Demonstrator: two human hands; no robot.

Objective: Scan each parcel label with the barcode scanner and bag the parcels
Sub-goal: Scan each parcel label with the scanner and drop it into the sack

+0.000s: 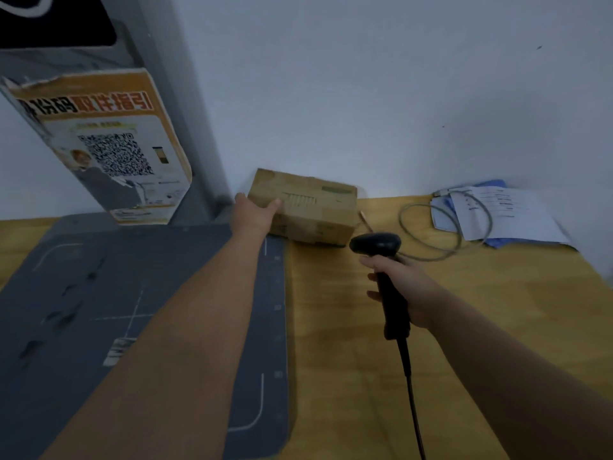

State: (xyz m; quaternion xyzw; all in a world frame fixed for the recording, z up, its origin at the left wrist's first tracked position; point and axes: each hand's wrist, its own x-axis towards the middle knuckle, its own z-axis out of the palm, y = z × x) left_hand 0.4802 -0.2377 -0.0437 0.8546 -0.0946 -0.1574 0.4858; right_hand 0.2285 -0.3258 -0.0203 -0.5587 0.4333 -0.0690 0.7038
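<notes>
The parcel is seen at 12 o'clock on the surface, against the wall. It is held at its 9 o'clock end by the left hand, thumb laid over the top. The barcode scanner is gripped round its handle by the right hand, at 5 o'clock from the parcel, head aimed towards it. A label is shown on top; whether it is read cannot be told. No bag is seen, so bagging is judged undone.
</notes>
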